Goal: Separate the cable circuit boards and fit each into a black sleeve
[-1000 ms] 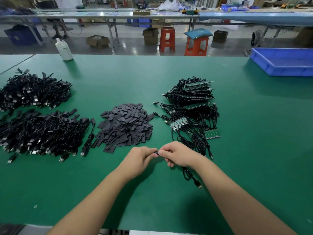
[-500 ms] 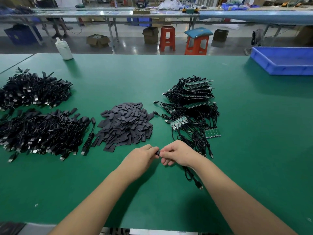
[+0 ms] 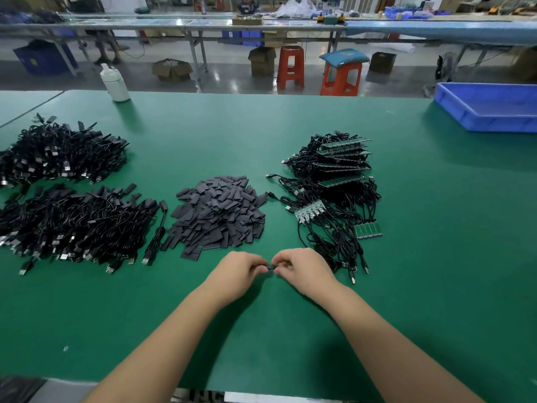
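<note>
My left hand point(image 3: 239, 271) and my right hand point(image 3: 305, 270) meet at the middle of the green table point(image 3: 436, 257). Between their fingertips they pinch a small black sleeve point(image 3: 270, 267); the board inside it is hidden by my fingers. Beyond my hands lies a heap of flat black sleeves point(image 3: 220, 213). To the right sits a tangle of black cables with joined green circuit boards point(image 3: 337, 181); one strip of boards point(image 3: 368, 229) lies at its near right edge.
Two big piles of sleeved black cables point(image 3: 69, 222) fill the table's left side. A white bottle point(image 3: 114, 82) stands at the far left edge and a blue tray point(image 3: 491, 107) at the far right. Red stools and benches stand beyond the table.
Both hands stay joined at the same spot. The cable that hung below my right hand is hidden under it now.
</note>
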### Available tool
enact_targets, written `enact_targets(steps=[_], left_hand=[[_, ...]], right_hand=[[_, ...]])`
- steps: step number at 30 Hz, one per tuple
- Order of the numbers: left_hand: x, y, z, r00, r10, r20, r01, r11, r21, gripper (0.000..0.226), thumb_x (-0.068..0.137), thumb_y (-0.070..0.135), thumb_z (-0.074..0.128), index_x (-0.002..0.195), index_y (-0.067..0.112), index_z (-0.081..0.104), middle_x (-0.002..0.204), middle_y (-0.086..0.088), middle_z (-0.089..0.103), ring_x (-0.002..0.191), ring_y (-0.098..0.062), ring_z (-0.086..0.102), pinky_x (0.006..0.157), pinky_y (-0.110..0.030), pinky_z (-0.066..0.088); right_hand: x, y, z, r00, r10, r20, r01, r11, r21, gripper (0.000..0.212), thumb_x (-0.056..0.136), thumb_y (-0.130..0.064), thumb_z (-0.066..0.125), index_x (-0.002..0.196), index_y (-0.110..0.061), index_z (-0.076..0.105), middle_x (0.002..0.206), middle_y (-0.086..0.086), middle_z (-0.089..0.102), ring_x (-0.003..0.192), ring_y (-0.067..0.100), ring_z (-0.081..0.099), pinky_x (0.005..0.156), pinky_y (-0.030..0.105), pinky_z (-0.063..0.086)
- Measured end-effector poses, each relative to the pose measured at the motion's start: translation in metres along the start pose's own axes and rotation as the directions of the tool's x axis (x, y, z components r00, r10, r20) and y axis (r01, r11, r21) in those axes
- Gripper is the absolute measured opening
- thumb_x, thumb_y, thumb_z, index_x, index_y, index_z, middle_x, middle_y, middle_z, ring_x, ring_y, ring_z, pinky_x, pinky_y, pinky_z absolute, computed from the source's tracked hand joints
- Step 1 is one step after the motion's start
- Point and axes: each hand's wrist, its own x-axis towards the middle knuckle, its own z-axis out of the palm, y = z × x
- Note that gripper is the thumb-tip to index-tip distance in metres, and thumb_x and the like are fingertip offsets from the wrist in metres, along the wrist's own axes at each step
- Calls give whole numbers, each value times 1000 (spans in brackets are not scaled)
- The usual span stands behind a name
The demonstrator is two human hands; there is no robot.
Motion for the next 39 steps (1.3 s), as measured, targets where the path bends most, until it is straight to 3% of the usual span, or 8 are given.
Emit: enact_targets(steps=[5, 11, 17, 25, 28, 31, 34, 39], left_hand=[[-2, 0, -3, 997, 30, -72, -24, 997, 76, 23, 97, 28, 56, 117, 26, 68, 100, -4, 64, 96, -27, 61, 83, -36, 48], [-4, 1, -4, 980, -18, -199, 10, 999, -41, 44, 95, 24, 63, 138, 19, 55, 110, -6, 72, 100, -25, 65, 87, -37, 50], [0, -9, 0, 996, -35, -81, 53, 973, 225, 39, 99, 20, 50, 138, 20, 50, 111, -6, 71, 99, -30, 64, 80, -38, 50], [-2, -15, 16, 999, -40, 21, 26, 887, 461, 81, 87, 0, 47, 157, 18, 10, 129, -5, 56, 105, -27, 58, 76, -32, 42], [-7, -21, 9, 977, -10, -212, 74, 953, 295, 77, 84, -4, 50, 154, 19, 28, 129, -3, 58, 109, -23, 56, 84, -31, 45], [-12, -52, -17, 828, -8, -561, 154, 965, 213, 57, 81, -9, 56, 135, 11, 57, 123, -7, 65, 112, -23, 58, 100, -36, 46], [-15, -108, -54, 785, -125, -606, 375, 875, 305, 41, 88, 6, 61, 128, 17, 64, 136, -15, 58, 129, -32, 44, 106, -49, 36], [-11, -181, -88, 790, -480, -380, 611, 658, 440, 42, 98, 53, 40, 139, 47, 46, 164, -10, 6, 150, -34, -9, 116, -59, -8]], right_hand=[[2, -2, 3, 975, 108, 195, -188, 867, 462, 19, 95, -30, 63, 108, -18, 71, 83, -6, 70, 63, 5, 60, 52, 22, 45], [3, -11, 4, 959, 128, 252, -271, 666, 695, 26, 101, -9, 52, 123, 2, 62, 82, 6, 72, 62, 11, 65, 58, 22, 52], [6, -18, 15, 950, 157, 269, -307, 619, 723, 35, 101, 0, 49, 135, 4, 53, 79, 10, 67, 62, 14, 63, 62, 22, 57], [9, -26, 25, 946, 181, 269, -314, 713, 627, 35, 102, -4, 45, 137, 0, 47, 77, 7, 65, 58, 14, 60, 60, 27, 57], [11, -24, 23, 937, 193, 293, -348, 606, 715, 30, 103, -3, 42, 132, 2, 46, 80, 12, 64, 59, 17, 60, 57, 28, 57], [11, -17, 19, 933, 181, 312, -360, 482, 799, 21, 102, -5, 44, 119, 2, 54, 82, 14, 67, 61, 18, 63, 62, 32, 60], [9, -7, 19, 930, 198, 310, -364, 367, 856, 18, 102, -5, 46, 114, 2, 58, 83, 14, 67, 65, 19, 64, 64, 32, 60], [10, -2, 22, 928, 207, 311, -367, 353, 860, 17, 102, -7, 48, 111, 1, 60, 82, 13, 68, 67, 20, 67, 68, 34, 60]])
